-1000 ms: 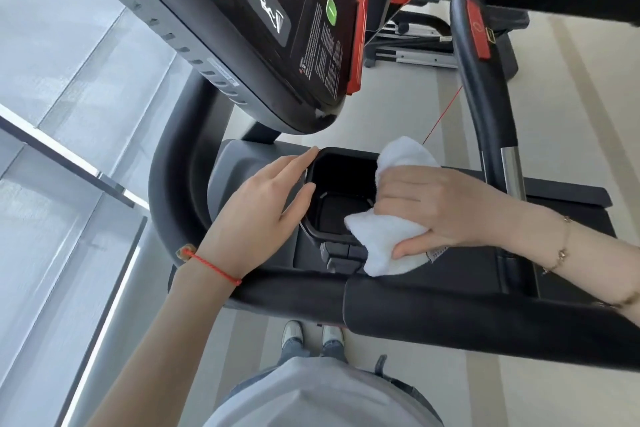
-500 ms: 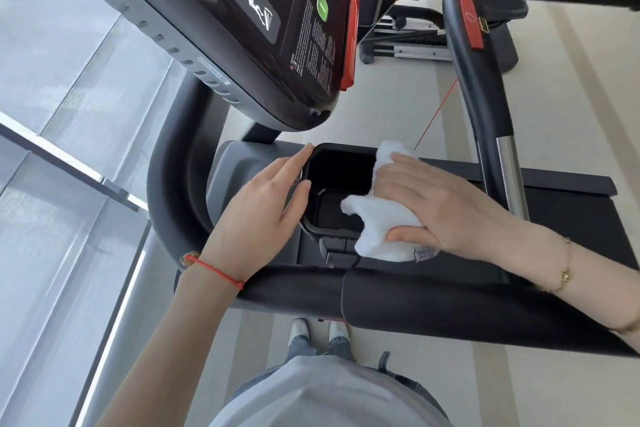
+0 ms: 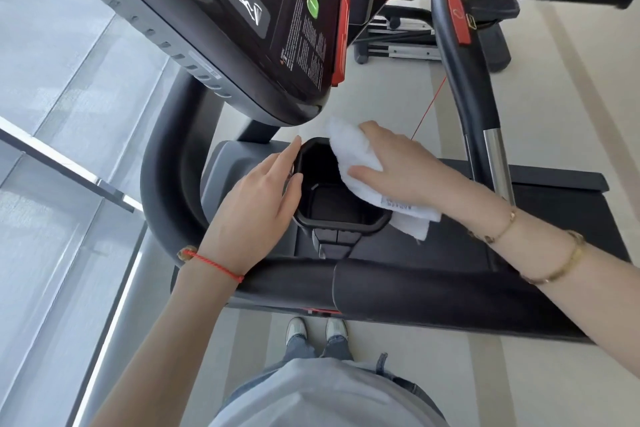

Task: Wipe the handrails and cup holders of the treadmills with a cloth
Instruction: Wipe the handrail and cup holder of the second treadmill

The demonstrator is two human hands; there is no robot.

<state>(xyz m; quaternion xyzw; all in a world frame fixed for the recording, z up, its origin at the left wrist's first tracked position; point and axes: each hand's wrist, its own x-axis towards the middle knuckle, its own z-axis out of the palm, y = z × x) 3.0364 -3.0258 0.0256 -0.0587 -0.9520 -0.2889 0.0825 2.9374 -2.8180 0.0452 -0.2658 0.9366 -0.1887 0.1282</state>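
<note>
Here both hands flank the cup holder, right hand gripping cloth.

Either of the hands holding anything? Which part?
The right hand holds the white cloth around its middle, pressing it on the cup holder rim. The left hand holds nothing; its straight fingers rest at the holder's left edge.

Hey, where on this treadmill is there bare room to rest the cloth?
Bare patches: the black deck right of the cup holder, bordered by the front handrail, and the grey panel left of it. Crowded: the holder's rim, with left hand, right hand and cloth.
</note>
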